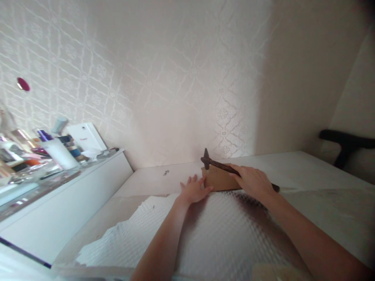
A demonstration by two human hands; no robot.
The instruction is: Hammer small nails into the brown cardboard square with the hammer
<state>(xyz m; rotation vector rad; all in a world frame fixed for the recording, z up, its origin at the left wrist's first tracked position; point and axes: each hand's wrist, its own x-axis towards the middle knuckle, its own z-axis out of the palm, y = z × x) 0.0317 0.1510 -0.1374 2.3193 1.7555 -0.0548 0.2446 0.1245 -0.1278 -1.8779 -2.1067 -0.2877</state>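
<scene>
My right hand [252, 180] is closed round the handle of a dark hammer [218, 165], whose head sits above the left end of a small brown wooden block [219, 180]. The block stands on a white table [307, 168] close to the wall. My left hand [195, 190] lies open and flat, fingers stretched out, with its fingertips touching the block's left end. Both forearms reach over a sheet of white bubble wrap [211, 238] spread on the table.
A few small metal bits, maybe nails [166, 172], lie near the wall. To the left a white cabinet [73, 195] carries several bottles and jars [55, 150]. A dark chair armrest [345, 142] shows at the right. Patterned wallpaper covers the wall behind.
</scene>
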